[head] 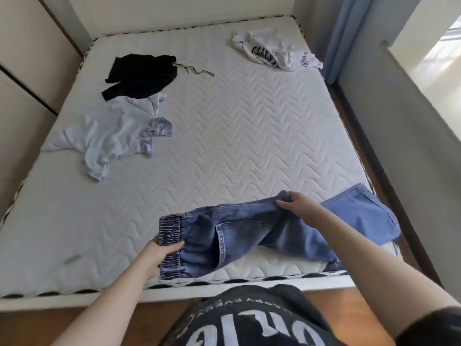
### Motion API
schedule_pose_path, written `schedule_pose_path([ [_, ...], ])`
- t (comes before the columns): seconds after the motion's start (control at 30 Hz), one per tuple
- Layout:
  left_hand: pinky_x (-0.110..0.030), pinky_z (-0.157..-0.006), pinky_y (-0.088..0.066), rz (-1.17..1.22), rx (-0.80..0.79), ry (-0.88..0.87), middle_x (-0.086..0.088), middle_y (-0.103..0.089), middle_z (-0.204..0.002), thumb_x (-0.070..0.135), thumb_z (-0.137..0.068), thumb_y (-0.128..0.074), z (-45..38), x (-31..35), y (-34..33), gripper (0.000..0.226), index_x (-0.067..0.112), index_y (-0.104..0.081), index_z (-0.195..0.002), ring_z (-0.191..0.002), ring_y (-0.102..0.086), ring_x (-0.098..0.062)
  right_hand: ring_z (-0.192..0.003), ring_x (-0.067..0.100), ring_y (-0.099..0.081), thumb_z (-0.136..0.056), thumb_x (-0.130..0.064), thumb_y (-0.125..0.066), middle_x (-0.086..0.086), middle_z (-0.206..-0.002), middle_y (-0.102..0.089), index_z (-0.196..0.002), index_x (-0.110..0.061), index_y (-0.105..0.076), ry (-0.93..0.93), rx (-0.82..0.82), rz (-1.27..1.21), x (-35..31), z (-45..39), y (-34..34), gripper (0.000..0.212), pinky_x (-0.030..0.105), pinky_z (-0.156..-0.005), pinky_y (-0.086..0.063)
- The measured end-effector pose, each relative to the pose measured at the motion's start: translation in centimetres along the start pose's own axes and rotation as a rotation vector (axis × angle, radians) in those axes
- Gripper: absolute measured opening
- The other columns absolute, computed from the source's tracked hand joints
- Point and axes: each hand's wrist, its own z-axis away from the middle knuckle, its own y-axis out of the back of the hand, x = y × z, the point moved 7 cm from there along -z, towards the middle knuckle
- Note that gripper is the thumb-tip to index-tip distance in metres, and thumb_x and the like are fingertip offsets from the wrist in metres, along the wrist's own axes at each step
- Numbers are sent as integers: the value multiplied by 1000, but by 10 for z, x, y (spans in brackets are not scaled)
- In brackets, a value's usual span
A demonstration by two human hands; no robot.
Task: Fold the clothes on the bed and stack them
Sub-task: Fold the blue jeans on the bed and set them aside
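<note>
Two hands on the jeans [239,233] at the bed's [224,136] near edge: my left hand [159,255] grips the elastic waistband, right hand [296,204] pinches the crotch seam. Denim looks heavy, floppy, non-slip; best held at seams.

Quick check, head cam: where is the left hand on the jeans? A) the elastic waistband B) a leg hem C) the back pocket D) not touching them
A: the left hand grips the gathered elastic waistband of the jeans, while the right hand pinches the fabric at the far edge near the crotch; the legs trail off to the right on the bed.
</note>
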Motion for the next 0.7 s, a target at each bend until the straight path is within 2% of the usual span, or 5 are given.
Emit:
schedule_pose_path([
  [0.13,-59,-84,-55,50,32,29,-25,-71,-105,4,-80,-77,0,-29,36,37,5,-64,-114,-95,-68,-45,-88,18,-55,-89,-33,-69,4,-96,-61,-97,-16,-57,22,8,2,-13,-11,-43,22,30,-75,-42],
  [0.23,-54,-85,-56,64,60,4,-17,-74,-105,16,-83,-76,0,-41,62,33,14,-64,-114,-95,-71,-37,-88,15,-59,-88,-34,-71,4,-104,-64,-106,-16,-61,4,15,-36,-25,-18,-74,27,31,-74,-46],
  [0.37,-41,-76,-59,60,99,-32,-5,-76,-101,34,-82,-78,-4,-47,108,35,23,-64,-113,-90,-74,-27,-98,26,-64,-86,-31,-74,9,-105,-69,-108,-17,-63,-4,14,-61,-48,-26,-120,29,44,-92,-53],
  [0.6,-45,-90,-54,-132,161,-60,2,-74,-104,47,-82,-76,-25,-53,231,41,29,-61,-115,-96,-69,-22,-90,20,-65,-84,-24,-75,8,-102,-71,-110,-18,-67,-15,21,3,-109,-45,-224,28,31,-78,-52],
  [0.7,-43,-90,-53,-212,231,-88,6,-72,-103,47,-81,-76,-35,-47,287,39,31,-59,-112,-97,-67,-20,-97,26,-64,-88,-11,-68,12,-106,-70,-106,-14,-66,14,12,-2,-145,-54,-275,19,35,-88,-51],
])
